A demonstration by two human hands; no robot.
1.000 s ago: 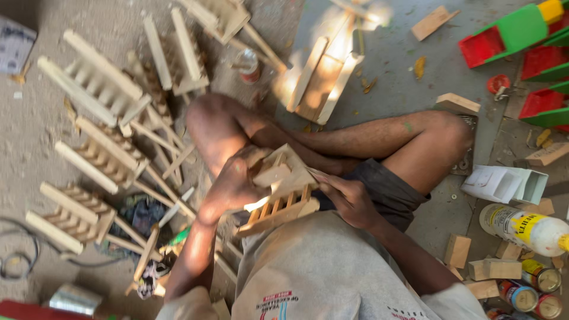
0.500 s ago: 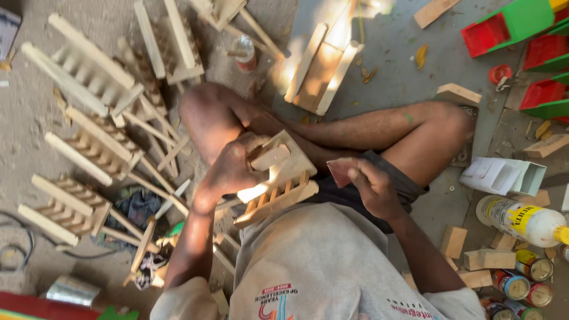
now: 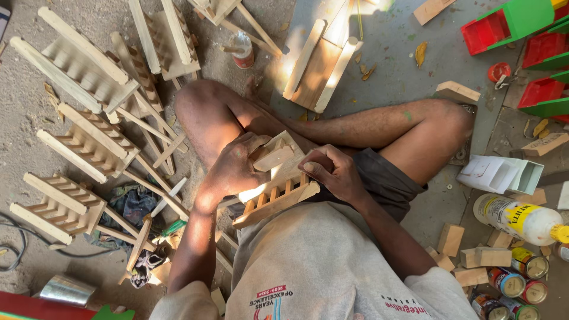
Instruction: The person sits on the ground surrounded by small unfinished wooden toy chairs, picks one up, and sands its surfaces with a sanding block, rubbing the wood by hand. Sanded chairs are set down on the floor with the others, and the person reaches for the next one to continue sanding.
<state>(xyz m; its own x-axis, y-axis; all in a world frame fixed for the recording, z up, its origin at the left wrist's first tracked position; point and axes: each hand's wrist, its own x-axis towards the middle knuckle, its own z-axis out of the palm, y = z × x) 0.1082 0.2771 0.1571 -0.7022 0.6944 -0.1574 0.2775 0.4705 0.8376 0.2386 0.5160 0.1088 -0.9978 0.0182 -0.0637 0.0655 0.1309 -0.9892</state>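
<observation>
Two bare hands hold a small unpainted wooden rack (image 3: 275, 192), a frame of short slats between two long rails, resting in the lap of a person who sits cross-legged on the floor (image 3: 391, 59). The rack's long axis runs on a slant, from low near the person's left knee side up toward the right hand. The left hand (image 3: 237, 166) is clasped over the rack's upper end, fingers curled round a short wooden block (image 3: 274, 159) pressed against the frame. The right hand (image 3: 333, 173) sits just beside the rack's right end, fingers bent and touching the end of the lower rail; whether it pinches anything small cannot be told. Both hands are equally close, one on each side.

Outward from the lap, several finished racks of the same pale wood (image 3: 77, 65) lie piled toward the floor's upper-left corner, with loose sticks among them. A bigger slatted piece (image 3: 317, 65) lies beyond the knees in a patch of sun. Toward the right edge lie wood offcuts (image 3: 474, 258), a white glue bottle with a yellow cap (image 3: 521, 219), small paint tins (image 3: 521, 278) and red and green painted toy pieces (image 3: 515, 24).
</observation>
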